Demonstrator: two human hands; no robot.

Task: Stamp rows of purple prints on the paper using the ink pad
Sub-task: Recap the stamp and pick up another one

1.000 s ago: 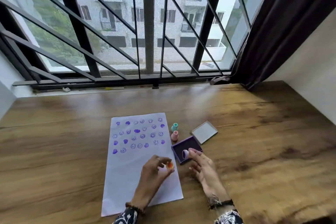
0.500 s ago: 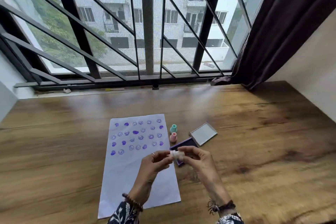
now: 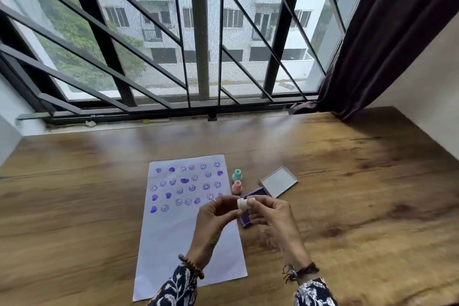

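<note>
A white sheet of paper (image 3: 173, 238) lies on the wooden table (image 3: 347, 206), its upper part covered with several rows of purple smiley and heart prints. The open purple ink pad (image 3: 244, 218) sits just right of the paper, mostly hidden behind my hands. My left hand (image 3: 216, 216) and my right hand (image 3: 270, 213) meet above the pad's near edge, both pinching a small white stamp (image 3: 242, 204) between their fingertips. A teal stamp (image 3: 237, 175) and a pink stamp (image 3: 237, 187) stand upright beside the paper's right edge.
The ink pad's lid (image 3: 278, 184) lies open side up to the right of the two standing stamps. A barred window (image 3: 198, 32) runs along the table's far edge, and a dark curtain (image 3: 385, 32) hangs at the right by a white wall.
My right hand left the ink pad and my left hand rose from the paper. They came together and now both hold the white stamp above the pad.
</note>
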